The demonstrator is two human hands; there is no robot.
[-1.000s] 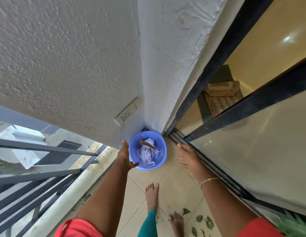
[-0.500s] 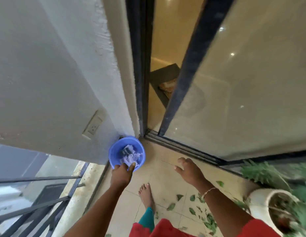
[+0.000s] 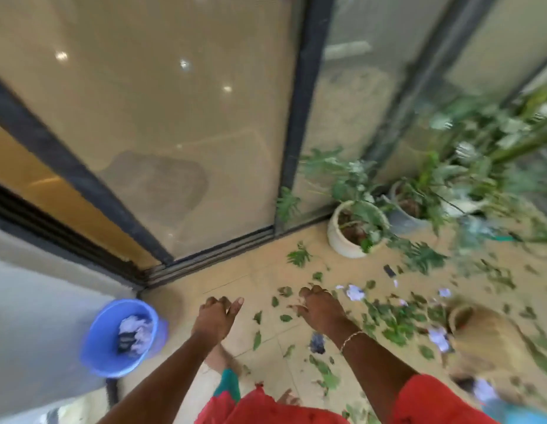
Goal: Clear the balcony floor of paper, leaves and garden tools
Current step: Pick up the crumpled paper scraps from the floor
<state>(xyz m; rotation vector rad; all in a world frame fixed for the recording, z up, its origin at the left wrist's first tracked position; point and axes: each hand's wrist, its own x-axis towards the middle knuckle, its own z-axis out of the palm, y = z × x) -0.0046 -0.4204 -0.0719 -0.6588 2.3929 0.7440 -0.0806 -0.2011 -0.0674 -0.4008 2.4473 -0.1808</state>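
The leaves (image 3: 394,322) lie thick across the balcony floor (image 3: 235,280), with pale paper scraps (image 3: 354,291) among them. Most of the litter is on the person's right, towards the white plant pot (image 3: 336,240) and a woven basket (image 3: 486,335). Some crumpled paper (image 3: 134,328) already sits in the blue bucket (image 3: 94,347) by the wall on the left, so I'd say the clearing is barely begun. I can't make out any garden tools through the blur. The left hand (image 3: 215,313) and right hand (image 3: 319,309) hover over the tiles, fingers (image 3: 310,291) loosely curled, holding nothing. The nearest leaves lie just beside and below the right hand, untouched as far as I can tell.
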